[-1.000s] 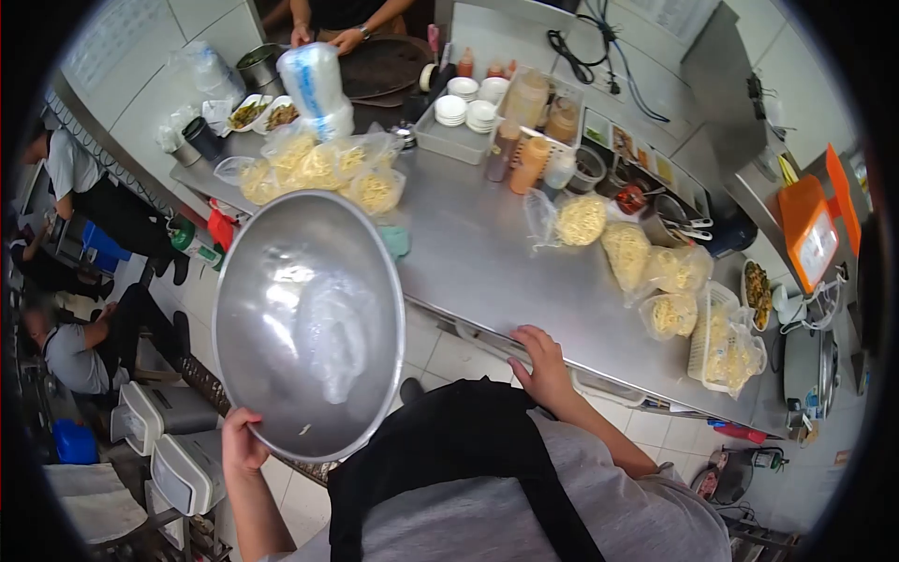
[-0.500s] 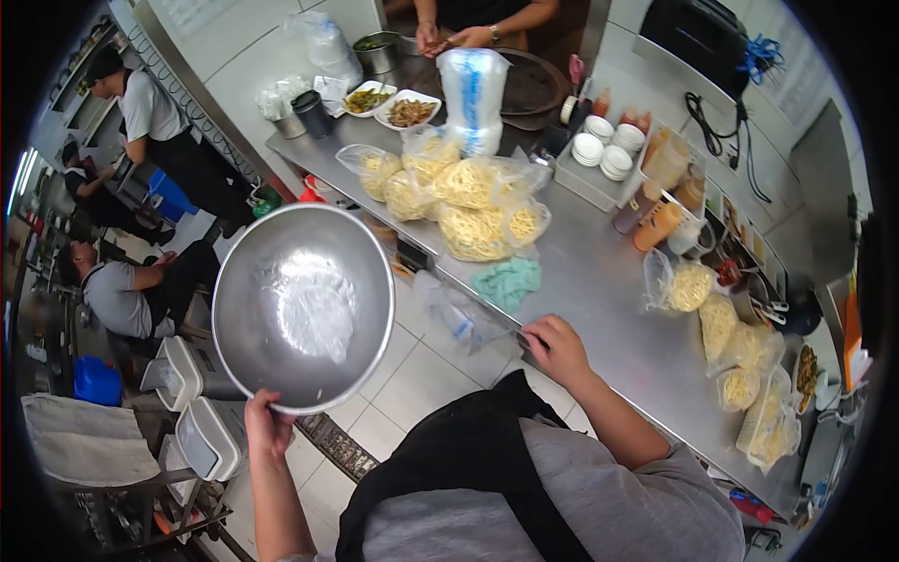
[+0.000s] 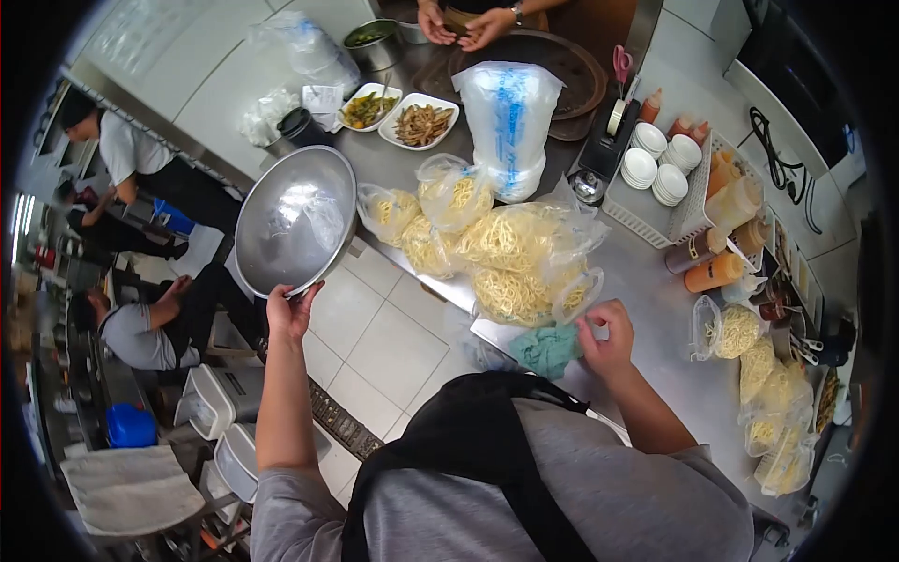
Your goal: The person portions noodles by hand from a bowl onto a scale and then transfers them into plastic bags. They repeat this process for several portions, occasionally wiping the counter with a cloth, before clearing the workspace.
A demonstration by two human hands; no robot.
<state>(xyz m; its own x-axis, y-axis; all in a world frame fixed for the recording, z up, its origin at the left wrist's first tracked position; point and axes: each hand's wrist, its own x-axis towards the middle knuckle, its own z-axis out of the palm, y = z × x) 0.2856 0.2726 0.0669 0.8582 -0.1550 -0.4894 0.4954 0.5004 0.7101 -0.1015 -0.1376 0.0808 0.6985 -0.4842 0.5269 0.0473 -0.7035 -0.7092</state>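
Observation:
My left hand (image 3: 288, 317) grips the lower rim of a large steel mixing bowl (image 3: 272, 229), tilted so its inside faces me. A crumpled clear plastic bag (image 3: 323, 225) lies inside the bowl. My right hand (image 3: 609, 339) is over the counter, fingers loosely curled and thumb apart. Its fingertips are at the edge of a clear bag of noodles (image 3: 573, 292); whether they touch it I cannot make out. More bagged yellow noodles (image 3: 506, 239) are heaped beyond it. A green cloth (image 3: 545, 351) lies just left of my right hand.
Across the steel counter (image 3: 655, 375) are a wrapped stack of clear containers (image 3: 510, 131), two white food dishes (image 3: 420, 120), a basket of small cups (image 3: 646, 211) and sauce bottles (image 3: 714, 273). Another person's hands (image 3: 473, 26) work opposite. People (image 3: 150, 318) are at the left.
My left hand has carried the bowl up and away, toward the counter's far left end. My right hand has left the counter's front edge and moved to the noodle bags.

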